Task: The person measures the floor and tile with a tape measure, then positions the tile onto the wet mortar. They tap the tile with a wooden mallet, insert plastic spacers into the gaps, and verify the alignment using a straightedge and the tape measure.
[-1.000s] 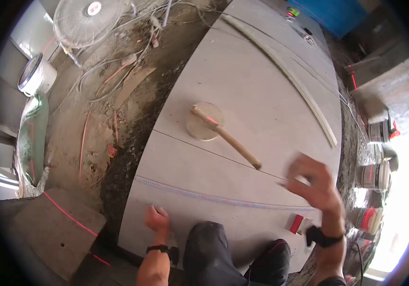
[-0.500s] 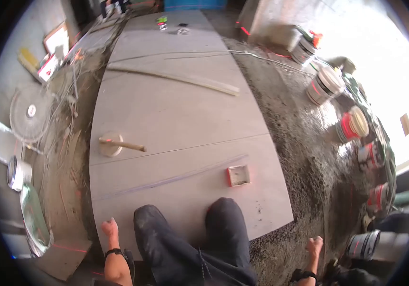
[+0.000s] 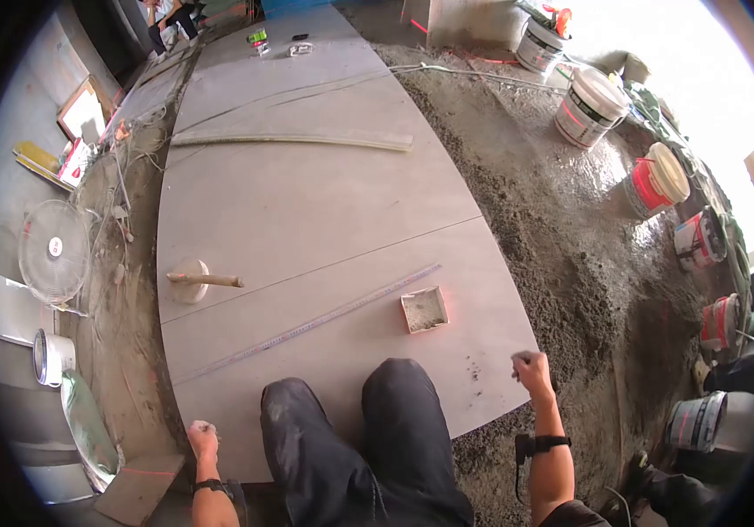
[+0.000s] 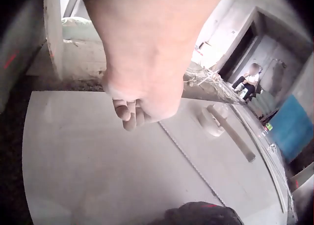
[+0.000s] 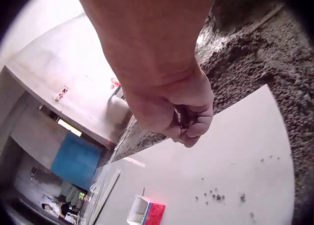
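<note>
My left hand [image 3: 204,439] is above the near left edge of the grey slab [image 3: 324,211], fingers loosely curled with nothing visible in them; the left wrist view shows the same hand [image 4: 142,97]. My right hand [image 3: 532,372] is raised near the slab's right edge, and its fingers curl inward in the right wrist view [image 5: 184,112]; no object shows in it. Between them, a small open box [image 3: 424,310] with a red side [image 5: 155,214] stands on the slab. A measuring tape strip [image 3: 306,326] lies diagonally. A wooden-handled mallet [image 3: 205,280] rests at the left.
A long pale bar [image 3: 293,140] crosses the slab farther off. Buckets [image 3: 591,107] line the wet, rough ground [image 3: 561,228] on the right. A fan [image 3: 54,250] stands at the left. Someone sits at the far left [image 3: 169,19]. Dark crumbs [image 3: 474,369] lie near the right edge.
The view has swung from the slab's left side to face along it. My right hand has moved off the slab, then back up beside its right edge. My left hand stays near the left edge.
</note>
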`<action>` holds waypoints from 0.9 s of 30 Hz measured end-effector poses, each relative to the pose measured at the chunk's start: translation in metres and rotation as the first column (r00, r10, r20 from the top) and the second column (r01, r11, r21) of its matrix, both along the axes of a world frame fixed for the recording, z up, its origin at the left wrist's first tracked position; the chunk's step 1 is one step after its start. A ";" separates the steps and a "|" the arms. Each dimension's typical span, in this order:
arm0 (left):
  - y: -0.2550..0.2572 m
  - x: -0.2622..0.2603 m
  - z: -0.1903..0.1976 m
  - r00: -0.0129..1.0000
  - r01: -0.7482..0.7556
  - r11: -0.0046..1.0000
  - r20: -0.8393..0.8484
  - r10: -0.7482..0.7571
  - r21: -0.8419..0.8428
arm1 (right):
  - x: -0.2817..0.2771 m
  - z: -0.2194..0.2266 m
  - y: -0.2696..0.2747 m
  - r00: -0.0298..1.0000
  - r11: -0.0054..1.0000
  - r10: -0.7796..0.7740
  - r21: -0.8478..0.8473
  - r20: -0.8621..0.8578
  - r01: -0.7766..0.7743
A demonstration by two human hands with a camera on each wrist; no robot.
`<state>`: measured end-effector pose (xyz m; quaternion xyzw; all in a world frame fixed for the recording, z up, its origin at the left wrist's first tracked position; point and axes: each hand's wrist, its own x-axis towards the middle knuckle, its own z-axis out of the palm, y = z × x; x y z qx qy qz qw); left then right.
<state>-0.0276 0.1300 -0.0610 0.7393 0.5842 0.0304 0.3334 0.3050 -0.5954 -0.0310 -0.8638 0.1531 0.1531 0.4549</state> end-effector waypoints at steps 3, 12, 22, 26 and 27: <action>0.004 0.005 -0.030 1.000 -0.012 0.999 -0.008 0.012 -0.053 | 0.059 -0.009 0.045 0.996 0.998 0.050 0.024 0.067 -0.052; 0.028 0.110 -0.071 0.989 0.140 0.990 0.039 -0.141 0.005 | 0.246 -0.078 0.171 0.944 0.952 0.304 -0.085 0.129 -0.295; 0.032 0.198 -0.107 0.944 0.245 0.968 0.213 -0.252 0.057 | 0.302 -0.115 0.292 0.927 0.927 0.376 -0.010 0.015 -0.376; 0.034 0.189 -0.124 0.945 0.219 0.968 0.221 -0.242 0.126 | 0.303 -0.129 0.304 0.866 0.863 0.492 -0.181 0.092 -0.472; 0.033 0.191 -0.122 0.944 0.211 0.967 0.226 -0.240 0.145 | 0.302 -0.127 0.306 0.864 0.860 0.496 -0.184 0.086 -0.475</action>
